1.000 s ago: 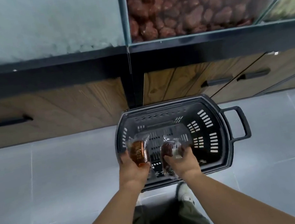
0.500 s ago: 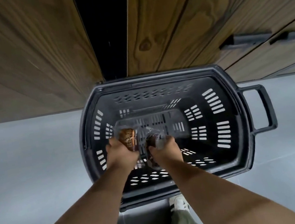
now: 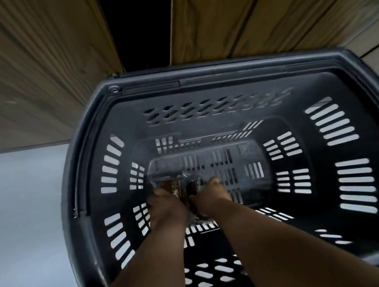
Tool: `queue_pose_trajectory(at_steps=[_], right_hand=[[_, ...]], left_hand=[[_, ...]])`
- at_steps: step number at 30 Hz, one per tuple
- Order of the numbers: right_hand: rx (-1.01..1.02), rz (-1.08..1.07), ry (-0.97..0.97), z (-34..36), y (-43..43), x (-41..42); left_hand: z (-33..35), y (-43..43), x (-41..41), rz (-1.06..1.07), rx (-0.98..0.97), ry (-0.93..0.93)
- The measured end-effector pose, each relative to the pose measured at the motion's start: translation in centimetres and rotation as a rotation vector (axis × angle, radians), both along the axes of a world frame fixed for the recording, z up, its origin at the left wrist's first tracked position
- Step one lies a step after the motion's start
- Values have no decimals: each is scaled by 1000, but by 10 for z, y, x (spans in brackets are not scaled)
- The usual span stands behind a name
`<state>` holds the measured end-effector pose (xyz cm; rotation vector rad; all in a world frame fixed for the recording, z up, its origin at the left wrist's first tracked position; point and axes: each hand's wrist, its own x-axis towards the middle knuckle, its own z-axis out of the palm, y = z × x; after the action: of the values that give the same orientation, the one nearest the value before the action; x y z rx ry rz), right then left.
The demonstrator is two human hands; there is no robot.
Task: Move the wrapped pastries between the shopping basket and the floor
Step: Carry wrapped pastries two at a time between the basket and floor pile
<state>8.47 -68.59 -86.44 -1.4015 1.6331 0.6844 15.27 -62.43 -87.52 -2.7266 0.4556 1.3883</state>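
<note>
A black slotted shopping basket (image 3: 320, 63) stands on the grey floor and fills most of the view. Both my arms reach deep into it. My left hand (image 3: 162, 204) grips a brown pastry in clear wrap (image 3: 172, 186), low near the basket bottom at its left side. Close beside it, my right hand (image 3: 211, 196) grips a second, darker wrapped pastry (image 3: 192, 190). The two pastries almost touch each other. My hands hide most of both, and the picture is blurred.
Wooden cabinet fronts (image 3: 21, 71) rise directly behind the basket, with a dark gap (image 3: 138, 21) between two of them. Grey floor tiles (image 3: 18, 234) spread to the left of the basket.
Both hands have gone down from over the basket's rim to near its bottom, each still holding its pastry. The view has dropped much closer to the basket.
</note>
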Motion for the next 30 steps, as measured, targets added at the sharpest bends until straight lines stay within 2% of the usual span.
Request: queue_pose_trajectory(at_steps=[3,7,11,15,18,24,30], right_hand=[[34,6,-8,-12,-2,5],[119,51,-17,-10,-1,11],[111,125,-38,17,2,10],[-73,204,-96,68,2,11],[-170,227,-133,121,-2,15],[-148,204,-175,258,-6,24],[-307,446,-244,403,17,24]], left_hand=[[-14,-3,1,-17,-20,45],[-17,-4,8,-128,83,209],[3,-3,10,-146,59,139],[67,-12,16,-170,-110,-8],[126,-20,24,-256,-127,-70],[264,-16,42,-292,-176,-100],[417,12,48,-438,-238,-157]])
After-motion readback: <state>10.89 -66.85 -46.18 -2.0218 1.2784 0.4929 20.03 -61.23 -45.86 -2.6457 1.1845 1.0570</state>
